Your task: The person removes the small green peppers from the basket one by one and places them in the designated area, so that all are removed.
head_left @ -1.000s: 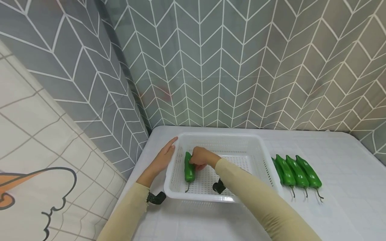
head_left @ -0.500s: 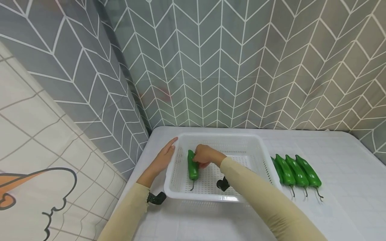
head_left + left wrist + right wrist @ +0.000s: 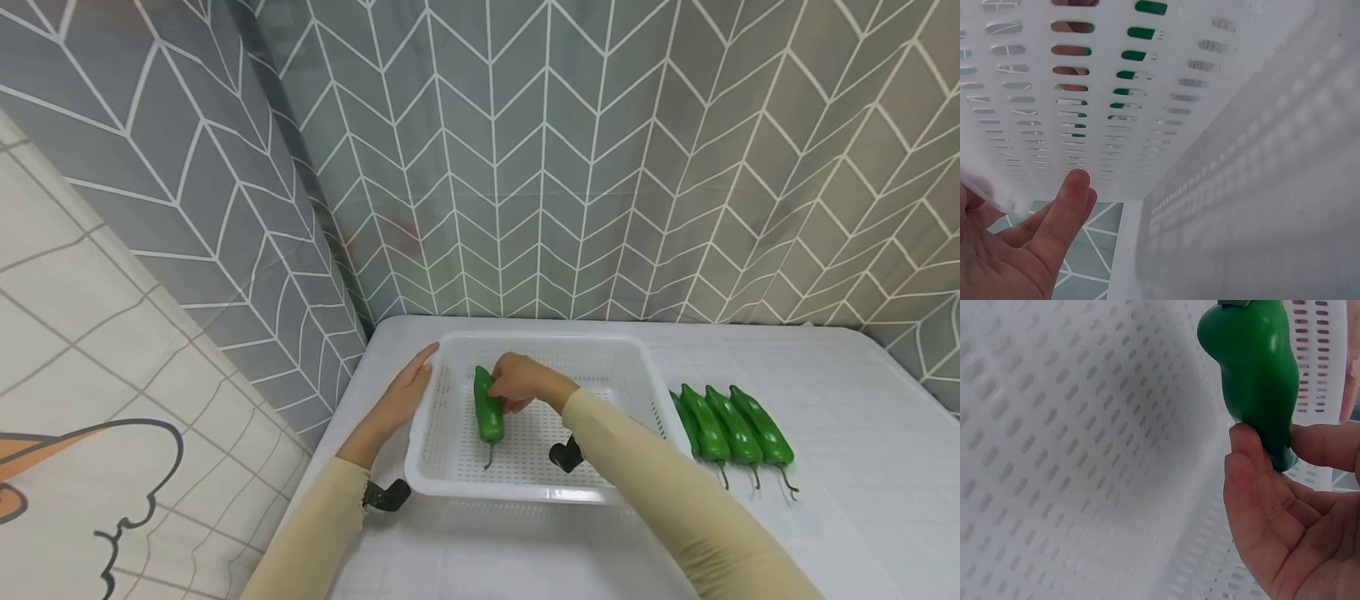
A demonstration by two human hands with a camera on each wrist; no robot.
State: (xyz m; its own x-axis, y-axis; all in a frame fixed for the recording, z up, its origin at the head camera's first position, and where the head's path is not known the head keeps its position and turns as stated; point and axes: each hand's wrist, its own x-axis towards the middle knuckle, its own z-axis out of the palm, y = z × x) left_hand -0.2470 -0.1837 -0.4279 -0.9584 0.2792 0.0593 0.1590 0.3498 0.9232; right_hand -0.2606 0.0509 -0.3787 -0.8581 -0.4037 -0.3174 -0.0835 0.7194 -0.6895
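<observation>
My right hand point(image 3: 517, 379) pinches a green chili pepper point(image 3: 488, 412) inside the left half of a white perforated plastic basket point(image 3: 517, 490). In the right wrist view, thumb and fingers point(image 3: 1246, 442) hold the narrow end of the pepper point(image 3: 1254, 356), with the stem end away from the palm. My left hand point(image 3: 405, 392) rests against the basket's left side near the far corner, its fingers fairly straight. From the left wrist view, the left hand point(image 3: 1035, 250) touches the outer wall of the basket point(image 3: 1100, 81); green shows through the slots.
Several green peppers point(image 3: 738, 429) lie side by side on the white-covered table point(image 3: 847, 467), right of the basket; the leftmost is partly hidden by its rim. A grey patterned curtain point(image 3: 525, 167) hangs behind the table, with a white tiled-pattern cloth point(image 3: 90, 333) at left.
My right hand has shifted the pepper a little to the right and away from the basket's left wall. The left hand has stayed at the basket's side.
</observation>
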